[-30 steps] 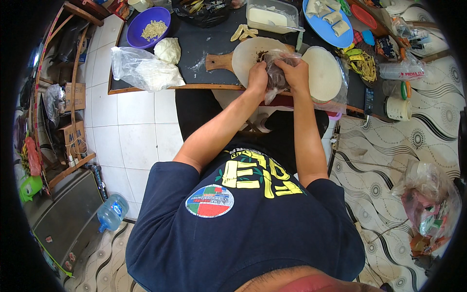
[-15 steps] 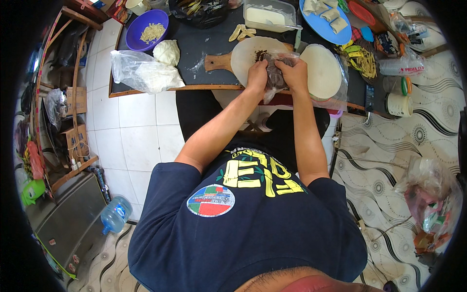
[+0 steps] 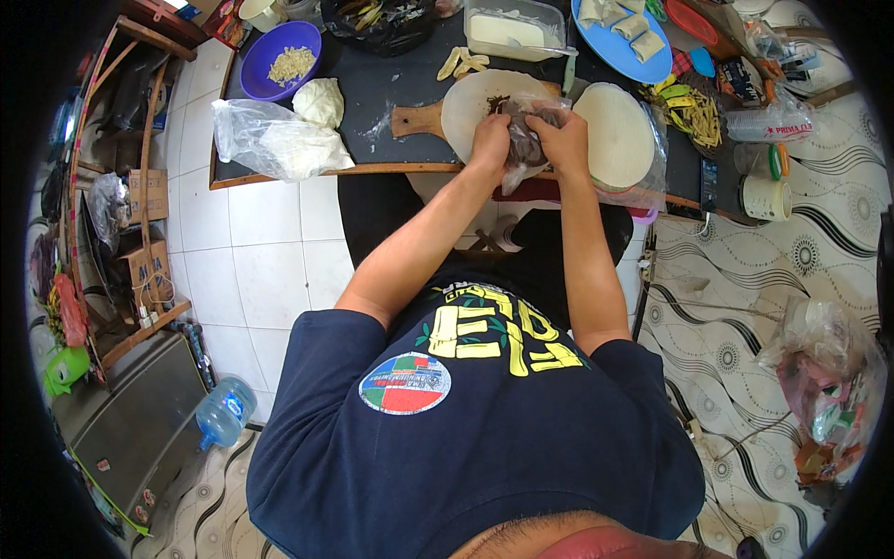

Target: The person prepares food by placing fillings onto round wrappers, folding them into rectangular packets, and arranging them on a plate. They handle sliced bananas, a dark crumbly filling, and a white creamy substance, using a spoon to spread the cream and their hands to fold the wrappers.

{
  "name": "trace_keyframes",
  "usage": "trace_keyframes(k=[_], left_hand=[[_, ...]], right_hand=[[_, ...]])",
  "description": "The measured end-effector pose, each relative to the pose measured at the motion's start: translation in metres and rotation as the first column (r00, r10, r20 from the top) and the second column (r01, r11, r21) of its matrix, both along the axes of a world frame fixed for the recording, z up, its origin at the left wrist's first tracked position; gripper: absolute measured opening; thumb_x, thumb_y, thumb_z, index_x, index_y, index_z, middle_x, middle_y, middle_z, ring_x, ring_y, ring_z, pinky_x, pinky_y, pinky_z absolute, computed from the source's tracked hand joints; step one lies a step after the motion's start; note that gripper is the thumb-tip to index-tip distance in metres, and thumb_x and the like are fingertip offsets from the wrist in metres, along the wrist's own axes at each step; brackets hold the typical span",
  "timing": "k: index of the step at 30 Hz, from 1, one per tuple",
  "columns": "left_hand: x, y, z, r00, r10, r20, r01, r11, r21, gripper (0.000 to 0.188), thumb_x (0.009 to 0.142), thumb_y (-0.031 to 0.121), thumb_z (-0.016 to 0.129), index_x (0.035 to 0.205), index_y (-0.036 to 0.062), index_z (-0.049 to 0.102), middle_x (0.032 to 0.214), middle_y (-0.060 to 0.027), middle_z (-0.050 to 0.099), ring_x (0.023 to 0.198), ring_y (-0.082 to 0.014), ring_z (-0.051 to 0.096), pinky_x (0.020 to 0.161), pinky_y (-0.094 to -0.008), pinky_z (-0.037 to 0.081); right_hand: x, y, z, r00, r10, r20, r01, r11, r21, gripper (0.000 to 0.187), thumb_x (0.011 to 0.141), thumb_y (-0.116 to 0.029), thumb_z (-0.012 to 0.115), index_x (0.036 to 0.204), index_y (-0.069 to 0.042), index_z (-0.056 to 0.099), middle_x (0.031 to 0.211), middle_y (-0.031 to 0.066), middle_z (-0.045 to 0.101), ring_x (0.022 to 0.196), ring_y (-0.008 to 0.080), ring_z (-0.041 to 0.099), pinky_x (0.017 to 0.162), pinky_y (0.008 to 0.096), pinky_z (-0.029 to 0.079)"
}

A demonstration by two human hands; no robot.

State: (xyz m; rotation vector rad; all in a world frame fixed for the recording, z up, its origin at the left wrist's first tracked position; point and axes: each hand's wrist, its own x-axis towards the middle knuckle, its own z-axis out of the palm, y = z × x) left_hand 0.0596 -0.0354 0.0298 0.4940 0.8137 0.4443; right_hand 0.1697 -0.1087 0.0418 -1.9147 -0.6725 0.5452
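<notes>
Between my hands is a clear plastic bag of dark brown bits point(image 3: 524, 146), held over a wooden paddle board point(image 3: 416, 121). My left hand point(image 3: 491, 143) grips the bag's left side, and my right hand point(image 3: 562, 142) is closed on its right side with the thumb turned inward. A round, pale, thin wrapper point(image 3: 459, 114) covers the board. Some dark brown bits point(image 3: 499, 104) lie on that wrapper, just beyond my left fingers. To the right of my right hand sits a stack of round white wrappers point(image 3: 615, 140) on plastic.
Banana strips point(image 3: 462, 62) lie beyond the board, near a clear tub of white paste point(image 3: 510, 35). A blue plate point(image 3: 626, 58) carries folded parcels. At left are a purple bowl point(image 3: 280, 61) and a plastic bag point(image 3: 279, 140) of white stuff. Banana peels point(image 3: 691, 114) lie at right.
Both hands stay over the board, still holding the bag. The bag has shifted slightly between my fingers; little else differs.
</notes>
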Motion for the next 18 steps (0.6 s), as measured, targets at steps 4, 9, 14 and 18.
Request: trace_keyframes(k=[4, 9, 14, 18], left_hand=[[0.001, 0.001, -0.011, 1.0, -0.028, 0.008, 0.028, 1.0, 0.005, 0.033, 0.105, 0.022, 0.044, 0.123, -0.0015, 0.057, 0.111, -0.0132, 0.065, 0.099, -0.0251, 0.068, 0.087, -0.0416, 0.057], [0.003, 0.006, -0.009, 0.998, -0.063, 0.002, 0.063, 0.998, 0.015, 0.03, 0.104, 0.022, 0.048, 0.12, -0.0009, 0.059, 0.108, -0.0112, 0.066, 0.094, -0.0229, 0.068, 0.084, -0.0402, 0.058], [0.004, 0.005, -0.004, 0.999, -0.045, -0.018, 0.046, 0.998, 0.035, 0.02, 0.1, 0.019, 0.054, 0.107, 0.0009, 0.061, 0.097, -0.0086, 0.064, 0.084, -0.0187, 0.064, 0.072, -0.0355, 0.055], [0.0, 0.001, 0.006, 0.999, -0.019, -0.025, 0.02, 0.999, 0.041, 0.019, 0.1, 0.017, 0.052, 0.105, 0.0011, 0.061, 0.096, -0.0085, 0.064, 0.083, -0.0188, 0.065, 0.072, -0.036, 0.054]], right_hand=[[-0.001, -0.002, -0.003, 1.0, -0.011, -0.015, 0.011, 1.0, 0.004, 0.031, 0.082, -0.007, 0.078, 0.108, 0.007, 0.074, 0.098, 0.0115, 0.075, 0.086, 0.0153, 0.069, 0.078, 0.029, 0.054], [-0.003, -0.002, -0.001, 0.999, -0.029, -0.017, 0.03, 0.999, 0.013, 0.029, 0.082, -0.006, 0.078, 0.107, 0.006, 0.074, 0.097, 0.0107, 0.075, 0.085, 0.015, 0.068, 0.078, 0.0287, 0.054], [-0.002, -0.003, -0.003, 0.999, -0.034, -0.026, 0.035, 0.999, 0.027, 0.028, 0.082, -0.007, 0.078, 0.106, 0.006, 0.073, 0.096, 0.0102, 0.074, 0.085, 0.0151, 0.068, 0.078, 0.0287, 0.054], [-0.006, -0.005, 0.0, 0.999, -0.033, -0.031, 0.034, 0.999, 0.028, 0.029, 0.082, -0.007, 0.079, 0.107, 0.006, 0.073, 0.096, 0.0102, 0.074, 0.085, 0.0153, 0.069, 0.078, 0.0291, 0.054]])
